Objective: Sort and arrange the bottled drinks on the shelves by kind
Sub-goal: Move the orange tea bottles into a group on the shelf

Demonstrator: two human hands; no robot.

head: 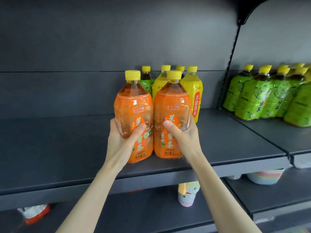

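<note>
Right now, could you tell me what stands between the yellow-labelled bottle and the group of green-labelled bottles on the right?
Head view: no bottle between yellow-labelled bottle and green-labelled bottles; only bare shelf and its black upright.

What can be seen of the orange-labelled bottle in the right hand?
The right orange-labelled bottle is clear plastic with a yellow screw cap, amber drink showing at its shoulder and an orange wrap printed with Chinese characters. It stands upright at the front of the dark shelf, beside a matching bottle. The right hand grips its lower half, thumb across the label.
</note>
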